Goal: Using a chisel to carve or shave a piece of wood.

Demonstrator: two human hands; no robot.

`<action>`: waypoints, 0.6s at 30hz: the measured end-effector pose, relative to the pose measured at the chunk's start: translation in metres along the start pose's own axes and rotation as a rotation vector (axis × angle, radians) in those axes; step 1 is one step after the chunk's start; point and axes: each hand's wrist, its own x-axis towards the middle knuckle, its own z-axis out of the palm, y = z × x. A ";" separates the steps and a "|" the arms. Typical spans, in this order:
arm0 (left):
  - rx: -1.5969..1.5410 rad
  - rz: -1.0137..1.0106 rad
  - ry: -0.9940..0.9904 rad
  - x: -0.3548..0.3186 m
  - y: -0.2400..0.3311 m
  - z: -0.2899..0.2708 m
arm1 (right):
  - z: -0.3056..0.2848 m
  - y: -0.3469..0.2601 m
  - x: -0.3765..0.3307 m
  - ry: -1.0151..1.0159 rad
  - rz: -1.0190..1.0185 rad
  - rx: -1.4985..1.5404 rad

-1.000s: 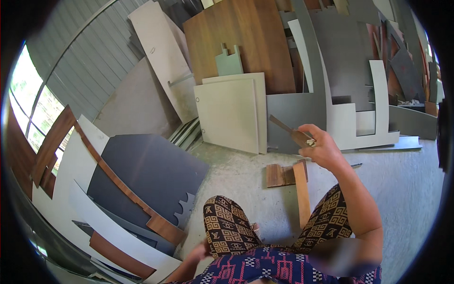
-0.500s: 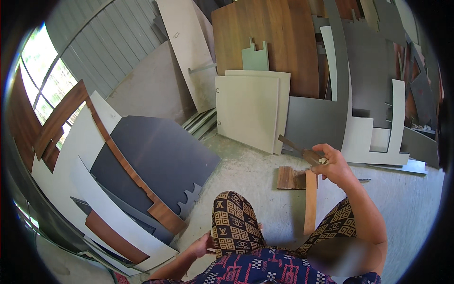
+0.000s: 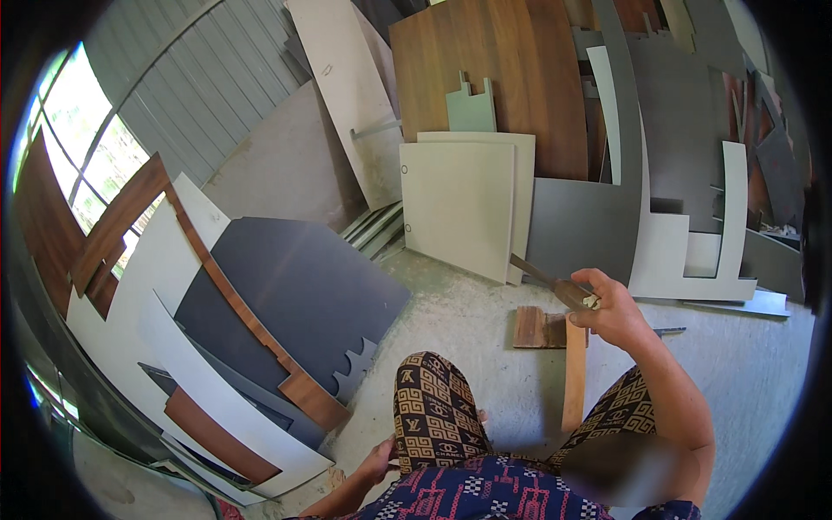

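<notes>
Wooden strip stands nearly upright on the concrete floor, its top under the right hand, its lower end between the person's two patterned knees. That hand's fingers are curled tight round the handle of one thin tool, whose dark blade slants up and away to the left of the strip's top. One small brown offcut lies flat on the floor just left of the strip, touching or nearly touching it. The left hand rests low beside the left knee, left of the strip's foot; I cannot tell whether its fingers grip anything.

Two pale square panels lean one behind the other beyond the strip, against a grey board and a large brown sheet. Far left of the strip, one dark grey panel with a scalloped edge lies among white and brown curved pieces. Bare floor lies open right of the strip and between it and the pale panels.
</notes>
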 end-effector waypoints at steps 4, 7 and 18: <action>-0.082 0.105 -0.072 0.017 -0.014 -0.006 | -0.001 -0.009 -0.003 0.010 -0.019 -0.052; -0.145 0.149 -0.138 0.025 -0.023 -0.007 | 0.000 -0.005 -0.002 0.013 -0.044 -0.083; -0.065 0.029 -0.181 0.035 -0.023 -0.022 | 0.004 0.002 -0.005 -0.010 0.061 -0.089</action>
